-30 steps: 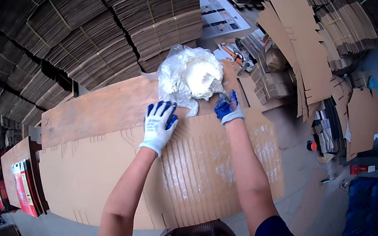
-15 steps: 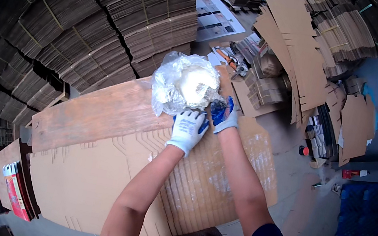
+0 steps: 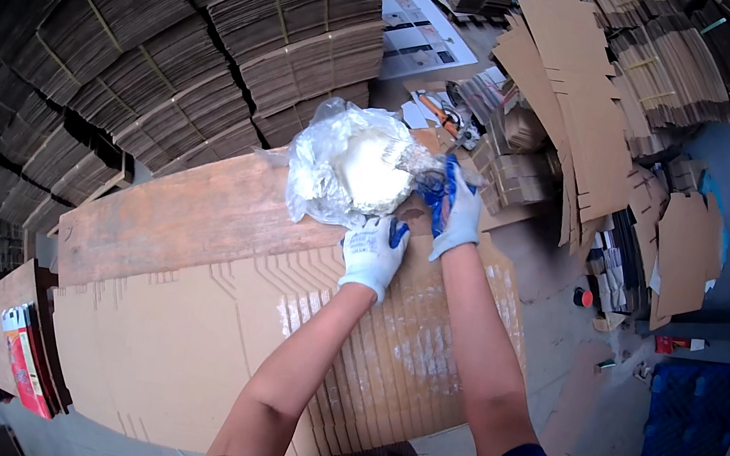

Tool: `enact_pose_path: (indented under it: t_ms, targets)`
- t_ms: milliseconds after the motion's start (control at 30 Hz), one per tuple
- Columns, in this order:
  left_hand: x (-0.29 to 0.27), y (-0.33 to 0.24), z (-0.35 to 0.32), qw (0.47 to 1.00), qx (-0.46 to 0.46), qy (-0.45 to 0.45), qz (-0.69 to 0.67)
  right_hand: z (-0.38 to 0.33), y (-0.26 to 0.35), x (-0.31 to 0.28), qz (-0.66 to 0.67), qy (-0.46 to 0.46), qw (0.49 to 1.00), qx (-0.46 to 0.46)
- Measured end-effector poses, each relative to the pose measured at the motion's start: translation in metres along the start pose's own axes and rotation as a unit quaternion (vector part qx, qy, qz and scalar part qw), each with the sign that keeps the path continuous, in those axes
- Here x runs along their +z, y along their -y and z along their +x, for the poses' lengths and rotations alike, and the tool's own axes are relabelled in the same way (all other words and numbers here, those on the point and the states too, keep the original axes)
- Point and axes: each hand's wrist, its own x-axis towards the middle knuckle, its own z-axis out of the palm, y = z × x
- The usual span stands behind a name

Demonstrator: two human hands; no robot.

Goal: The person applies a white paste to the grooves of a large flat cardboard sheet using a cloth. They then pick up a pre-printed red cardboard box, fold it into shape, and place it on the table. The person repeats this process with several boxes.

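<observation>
A clear crumpled plastic bag (image 3: 350, 172) holding a white lump lies on a worn wooden board (image 3: 181, 220), at the far edge of a large flat cardboard sheet (image 3: 196, 355). My left hand (image 3: 373, 254), in a white and blue glove, rests on the near lower edge of the bag. My right hand (image 3: 453, 207), gloved the same way, grips the bag's right side where the plastic bunches up. Both forearms reach up from the lower edge.
Tall stacks of bundled flat cardboard (image 3: 156, 25) fill the left and top. Loose cardboard pieces (image 3: 589, 121) and small stacks lie at the upper right. A blue pallet (image 3: 693, 418) sits on the grey floor at right. Red items (image 3: 25, 354) stand at lower left.
My left hand moved from the cardboard sheet up and right to the bag's lower edge. My right hand stayed at the bag's right side.
</observation>
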Motion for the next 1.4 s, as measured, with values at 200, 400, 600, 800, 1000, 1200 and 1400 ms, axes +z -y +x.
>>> enact_pose_path:
  t_ms: [200, 400, 600, 800, 1000, 1200, 1400]
  targets:
    - [-0.06, 0.003, -0.06, 0.993, 0.071, -0.067, -0.067, -0.01, -0.026, 0.049, -0.581, -0.021, 0.804, -0.127]
    - [-0.123, 0.08, -0.146, 0.99, 0.059, -0.126, 0.002, -0.003, -0.018, 0.057, -0.716, 0.043, 0.68, -0.149]
    - [-0.126, 0.145, -0.21, 0.988, -0.015, -0.122, 0.095, 0.005, -0.006, 0.072, -0.591, -0.027, 0.8, -0.1]
    - [-0.114, 0.146, -0.208, 0.988, 0.002, -0.119, 0.097, 0.058, -0.006, 0.029, -0.614, -0.12, 0.778, -0.049]
    - [-0.117, 0.152, -0.211, 0.989, -0.006, -0.118, 0.094, 0.04, -0.009, 0.008, -0.301, -0.089, 0.943, 0.113]
    - [-0.112, 0.162, -0.216, 0.986, -0.007, -0.123, 0.116, -0.128, 0.01, 0.0, -0.234, 0.017, 0.955, 0.181]
    - [-0.109, 0.163, -0.216, 0.985, -0.011, -0.124, 0.119, -0.259, -0.038, -0.022, -0.252, 0.019, 0.965, 0.073]
